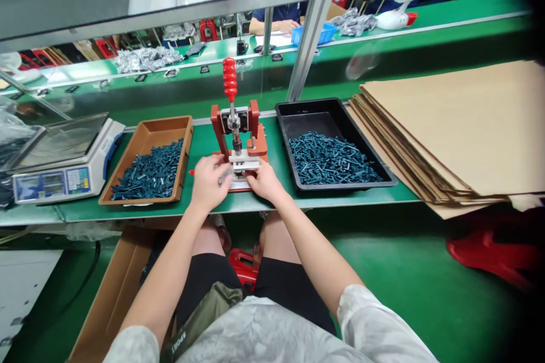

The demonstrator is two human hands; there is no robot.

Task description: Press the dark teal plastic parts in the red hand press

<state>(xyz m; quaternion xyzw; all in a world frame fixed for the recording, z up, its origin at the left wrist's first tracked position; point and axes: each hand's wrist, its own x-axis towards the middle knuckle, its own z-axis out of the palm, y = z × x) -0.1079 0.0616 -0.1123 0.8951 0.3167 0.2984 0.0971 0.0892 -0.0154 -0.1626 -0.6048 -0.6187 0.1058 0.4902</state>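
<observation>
Green bench [201, 139] beneath press [235, 125], trays [340, 186]

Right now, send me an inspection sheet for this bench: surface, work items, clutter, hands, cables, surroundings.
Surface: green bench, bare strips visible between items.
Work items: hand press with red handle, centre; brown tray left and black tray right, both holding small dark-blue parts.
Clutter: weighing scale far left; cardboard stack right, a corner past the front edge.
Hands: left hand and right hand flank the press's lower part; grip unclear.
Cables: dark cord below bench, left; ends not traceable.
Surroundings: second bench beyond the metal frame, another person's hand there.
</observation>
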